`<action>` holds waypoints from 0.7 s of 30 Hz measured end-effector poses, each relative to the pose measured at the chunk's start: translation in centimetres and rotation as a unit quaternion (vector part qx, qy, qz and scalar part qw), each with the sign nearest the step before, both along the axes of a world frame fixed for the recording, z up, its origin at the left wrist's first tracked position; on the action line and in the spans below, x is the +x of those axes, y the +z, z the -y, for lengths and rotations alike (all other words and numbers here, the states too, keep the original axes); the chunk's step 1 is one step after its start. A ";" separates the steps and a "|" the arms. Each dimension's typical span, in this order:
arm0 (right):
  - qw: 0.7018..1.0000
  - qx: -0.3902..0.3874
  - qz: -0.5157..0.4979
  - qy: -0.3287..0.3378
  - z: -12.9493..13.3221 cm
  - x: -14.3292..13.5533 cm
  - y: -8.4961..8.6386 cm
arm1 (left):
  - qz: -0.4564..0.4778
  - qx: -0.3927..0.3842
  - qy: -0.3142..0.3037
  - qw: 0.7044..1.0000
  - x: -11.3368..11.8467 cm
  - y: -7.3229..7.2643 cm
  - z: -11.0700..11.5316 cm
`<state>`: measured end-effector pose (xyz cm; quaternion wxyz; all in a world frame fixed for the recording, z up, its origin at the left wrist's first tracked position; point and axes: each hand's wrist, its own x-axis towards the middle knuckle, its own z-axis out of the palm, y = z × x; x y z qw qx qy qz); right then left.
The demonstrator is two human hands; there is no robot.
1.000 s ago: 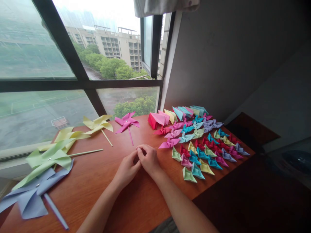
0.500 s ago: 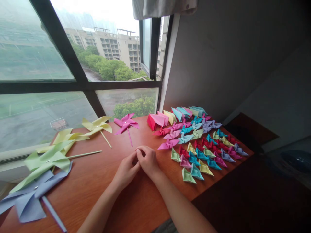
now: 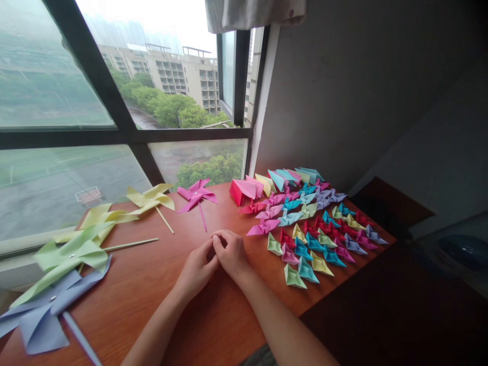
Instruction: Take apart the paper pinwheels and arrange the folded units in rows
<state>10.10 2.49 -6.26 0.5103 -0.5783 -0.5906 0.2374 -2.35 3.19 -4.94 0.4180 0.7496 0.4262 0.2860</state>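
My left hand (image 3: 197, 268) and my right hand (image 3: 231, 254) meet at the fingertips over the middle of the wooden table (image 3: 213, 325). The fingers of both are bent inward and pressed together; whether anything lies between them is hidden. Beyond them lies a magenta paper pinwheel (image 3: 196, 194) with its stick pointing toward my hands. To the right of my right hand are rows of folded paper boats, the nearest a pale green boat (image 3: 294, 277).
Yellow (image 3: 150, 199), green (image 3: 72, 254) and blue (image 3: 51, 305) pinwheels lie along the left side. Paper cranes (image 3: 265, 226) and folded paper planes (image 3: 246, 189) stand at the back right. A window frame (image 3: 190, 134) and a grey wall (image 3: 316, 101) border the table.
The view has shifted very slightly, so the pinwheels and boats sit a little further left. My hands keep the same pose, fingertips together.
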 end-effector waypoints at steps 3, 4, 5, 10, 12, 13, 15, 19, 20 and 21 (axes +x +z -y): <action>1.000 0.005 0.001 0.000 -0.1 0.0 -0.1 | 0.001 0.000 0.003 1.000 0.1 0.1 0.0; 1.000 0.006 0.001 -0.001 -0.1 0.0 -0.2 | 0.001 0.000 0.003 1.000 0.1 0.1 0.0; 1.000 0.006 0.001 -0.001 -0.1 0.0 -0.2 | 0.001 -0.001 0.003 1.000 0.1 0.2 0.0; 1.000 0.009 -0.001 -0.003 -0.2 -0.1 -0.3 | 0.001 -0.006 0.005 1.000 0.1 0.2 0.0; 1.000 0.006 -0.001 -0.002 -0.2 -0.1 -0.2 | 0.001 -0.006 0.004 1.000 0.1 0.2 0.0; 1.000 0.003 -0.001 -0.002 -0.1 -0.1 -0.1 | 0.001 -0.006 0.003 1.000 0.1 0.2 0.0; 1.000 -0.003 -0.001 -0.002 -0.1 -0.1 -0.1 | 0.002 -0.003 0.002 1.000 0.1 0.3 0.0; 1.000 0.001 0.000 -0.001 -0.1 0.0 0.0 | 0.001 0.001 0.005 1.000 0.1 0.4 0.0; 1.000 0.000 0.000 -0.001 -0.1 0.0 0.0 | 0.001 0.002 0.005 1.000 0.1 0.4 0.0; 1.000 -0.001 0.000 -0.001 -0.1 0.0 -0.1 | 0.002 0.001 0.005 1.000 0.1 0.4 0.0</action>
